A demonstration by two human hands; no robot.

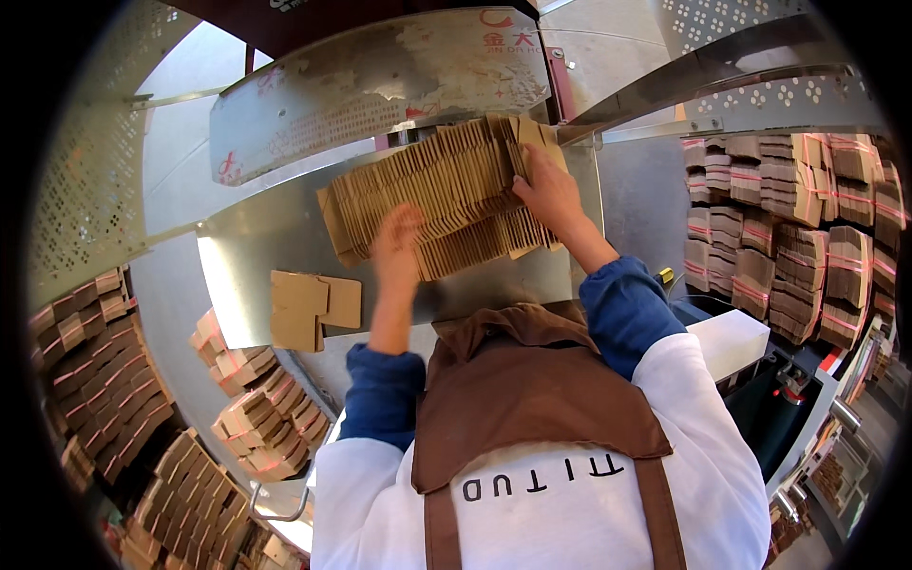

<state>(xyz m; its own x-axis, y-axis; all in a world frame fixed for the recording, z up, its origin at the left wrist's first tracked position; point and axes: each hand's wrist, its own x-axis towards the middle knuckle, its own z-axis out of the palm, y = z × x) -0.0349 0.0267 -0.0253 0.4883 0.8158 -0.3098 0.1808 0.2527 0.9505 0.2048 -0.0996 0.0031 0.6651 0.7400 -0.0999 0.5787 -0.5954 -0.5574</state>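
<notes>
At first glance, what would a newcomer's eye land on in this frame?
The fanned row of flat cardboard blanks on the metal table at centre, with the left hand and right hand pressed on it. Next, tied cardboard bundles stacked at right, and more at lower left.

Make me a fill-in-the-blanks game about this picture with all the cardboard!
1. Both hands rest on a long row of flat ____ pieces on the metal table.
2. The right hand presses the row's ____ end, beside the machine.
3. The left hand touches the row's near edge, and a few loose flat pieces lie to its ____.
4. The bundles stacked at the right are tied with ____ bands.

Missing words: cardboard; far; left; pink
</notes>
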